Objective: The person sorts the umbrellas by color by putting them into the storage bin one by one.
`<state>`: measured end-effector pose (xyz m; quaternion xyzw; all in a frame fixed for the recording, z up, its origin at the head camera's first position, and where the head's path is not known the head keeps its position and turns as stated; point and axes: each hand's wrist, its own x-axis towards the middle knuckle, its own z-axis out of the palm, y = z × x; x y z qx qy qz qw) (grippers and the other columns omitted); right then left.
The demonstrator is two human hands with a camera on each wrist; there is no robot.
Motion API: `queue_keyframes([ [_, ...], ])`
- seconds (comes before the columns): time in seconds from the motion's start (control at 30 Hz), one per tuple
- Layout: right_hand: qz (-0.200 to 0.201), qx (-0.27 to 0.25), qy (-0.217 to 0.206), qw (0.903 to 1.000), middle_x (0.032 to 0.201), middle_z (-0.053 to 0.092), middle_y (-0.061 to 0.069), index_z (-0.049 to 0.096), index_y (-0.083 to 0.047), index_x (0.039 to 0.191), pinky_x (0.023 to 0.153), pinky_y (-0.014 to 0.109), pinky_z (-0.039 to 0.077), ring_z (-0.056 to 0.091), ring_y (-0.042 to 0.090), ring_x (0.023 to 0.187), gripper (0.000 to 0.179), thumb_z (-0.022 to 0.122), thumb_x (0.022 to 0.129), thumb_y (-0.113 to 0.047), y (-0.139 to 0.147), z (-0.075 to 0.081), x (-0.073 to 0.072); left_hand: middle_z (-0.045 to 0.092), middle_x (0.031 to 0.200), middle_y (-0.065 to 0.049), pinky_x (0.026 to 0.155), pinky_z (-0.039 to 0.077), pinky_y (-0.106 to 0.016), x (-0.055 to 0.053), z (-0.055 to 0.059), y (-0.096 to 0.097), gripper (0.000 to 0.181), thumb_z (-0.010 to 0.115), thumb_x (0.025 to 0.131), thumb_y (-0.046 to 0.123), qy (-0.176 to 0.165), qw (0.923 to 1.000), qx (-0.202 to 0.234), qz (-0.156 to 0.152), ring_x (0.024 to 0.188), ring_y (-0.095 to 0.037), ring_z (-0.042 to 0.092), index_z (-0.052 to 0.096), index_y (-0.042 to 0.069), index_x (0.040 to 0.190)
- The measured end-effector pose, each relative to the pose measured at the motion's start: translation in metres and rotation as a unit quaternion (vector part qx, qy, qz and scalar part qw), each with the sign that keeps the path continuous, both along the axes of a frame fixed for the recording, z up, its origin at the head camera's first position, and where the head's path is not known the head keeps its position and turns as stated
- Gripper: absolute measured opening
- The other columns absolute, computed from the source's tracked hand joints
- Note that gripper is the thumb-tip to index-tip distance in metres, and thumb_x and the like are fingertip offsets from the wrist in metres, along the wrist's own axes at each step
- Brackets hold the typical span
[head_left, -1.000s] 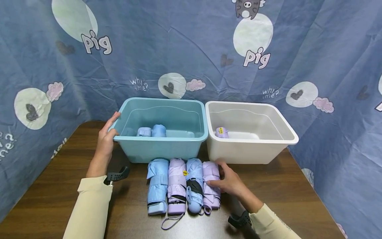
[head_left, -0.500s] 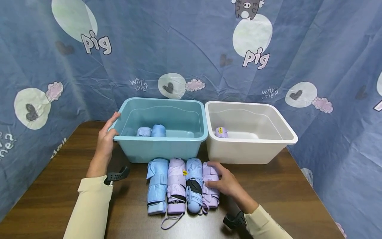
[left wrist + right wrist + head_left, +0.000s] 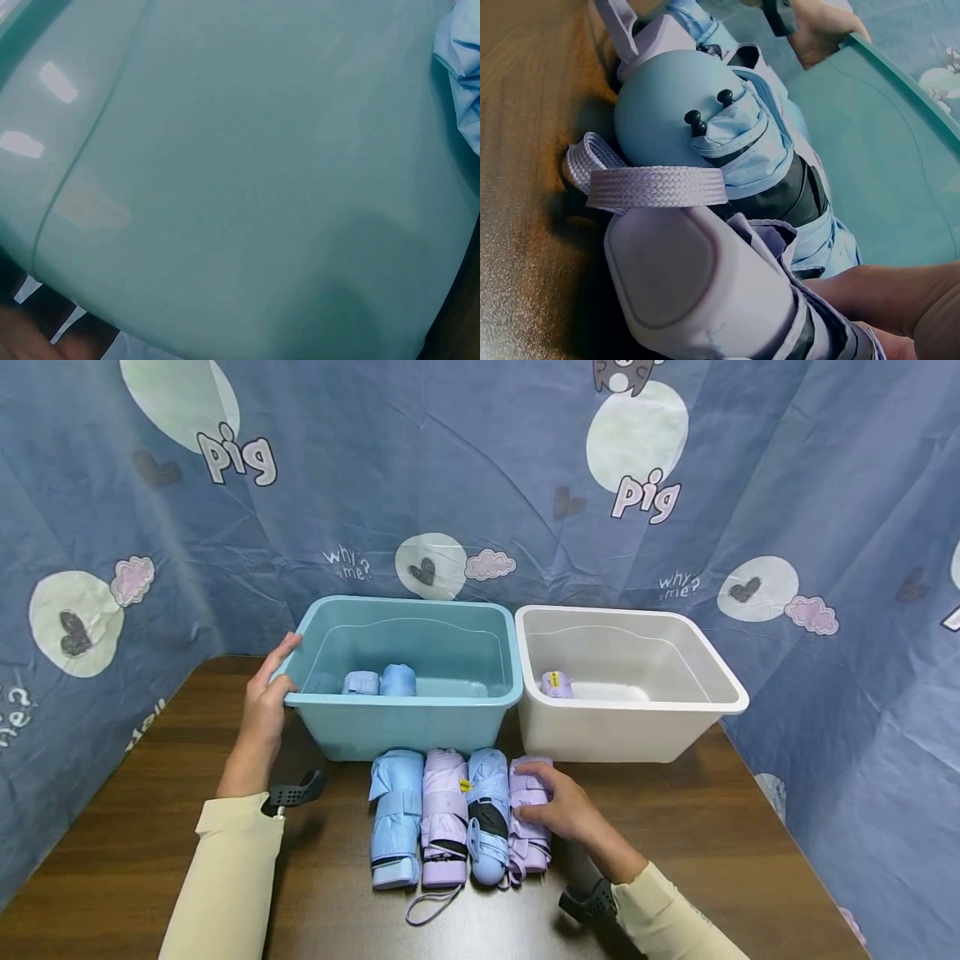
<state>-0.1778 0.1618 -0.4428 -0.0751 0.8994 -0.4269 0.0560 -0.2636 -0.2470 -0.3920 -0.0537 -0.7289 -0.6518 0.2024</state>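
My left hand (image 3: 262,706) grips the left rim of a teal plastic bin (image 3: 397,727), which fills most of the left wrist view. Four folded umbrellas lie side by side before the bins: a light blue umbrella (image 3: 397,827) at left, a purple umbrella (image 3: 445,806), a blue umbrella with a rounded handle (image 3: 488,777) and, rightmost, another purple umbrella (image 3: 531,843). My right hand (image 3: 566,810) holds this rightmost one, thumb and fingers around its upper half. Its handle (image 3: 667,270) and wrist strap (image 3: 656,186) are close up in the right wrist view.
A white bin (image 3: 600,735) stands to the right of the teal one, with a purple folded umbrella (image 3: 557,685) inside. Two blue folded umbrellas (image 3: 397,681) are in the teal bin. Behind the wooden table (image 3: 675,835) hangs a blue printed cloth (image 3: 465,460).
My right hand has moved slightly left and settled over the rightmost purple umbrella. The left hand stays on the teal bin's rim. The head view has tilted a little.
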Motion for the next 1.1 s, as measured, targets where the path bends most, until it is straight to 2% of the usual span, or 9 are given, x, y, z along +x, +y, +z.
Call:
queue_keyframes([
  [0.53, 0.028, -0.062, 0.020, 0.9975, 0.133, 0.057, 0.009, 0.060, -0.014, 0.128, 0.094, 0.047, 0.039, 0.053, 0.029, 0.115, 0.060, 0.079, 0.072, -0.002, 0.007, -0.005, 0.000, 0.031, 0.156, 0.000, 0.101, 0.021, -0.028, 0.000, 0.000, 0.001, 0.067, 0.033, 0.081, -0.005, 0.006, 1.0000, 0.005, 0.002, 0.143, -0.013, 0.024, 0.044, 0.008, 0.145],
  [0.83, 0.012, -0.131, -0.028, 0.9910, 0.120, 0.058, 0.017, 0.061, -0.011, 0.126, 0.073, 0.036, 0.048, 0.055, 0.026, 0.093, 0.059, 0.080, 0.071, -0.002, 0.016, -0.005, 0.006, 0.029, 0.157, -0.002, 0.101, 0.020, -0.029, 0.003, 0.000, 0.002, 0.066, 0.033, 0.081, -0.005, -0.004, 1.0000, -0.005, 0.002, 0.144, -0.016, 0.021, 0.043, 0.007, 0.146],
  [1.0, 0.002, -0.148, -0.034, 0.9884, 0.108, 0.058, 0.017, 0.060, -0.010, 0.125, 0.067, 0.035, 0.049, 0.056, 0.025, 0.086, 0.059, 0.079, 0.070, 0.000, 0.024, -0.004, 0.007, 0.028, 0.157, -0.002, 0.101, 0.019, -0.029, 0.004, 0.002, 0.002, 0.066, 0.033, 0.081, -0.005, 0.000, 1.0000, -0.008, 0.000, 0.144, -0.016, 0.021, 0.042, 0.006, 0.146],
  [1.1, -0.012, -0.154, -0.046, 0.9869, 0.107, 0.058, 0.016, 0.061, -0.012, 0.125, 0.068, 0.036, 0.049, 0.056, 0.025, 0.086, 0.060, 0.080, 0.069, -0.001, 0.029, -0.003, 0.007, 0.028, 0.157, -0.002, 0.103, 0.018, -0.032, 0.003, 0.003, 0.001, 0.066, 0.033, 0.082, -0.004, -0.003, 0.9999, -0.012, 0.000, 0.145, -0.016, 0.020, 0.042, 0.007, 0.146],
])
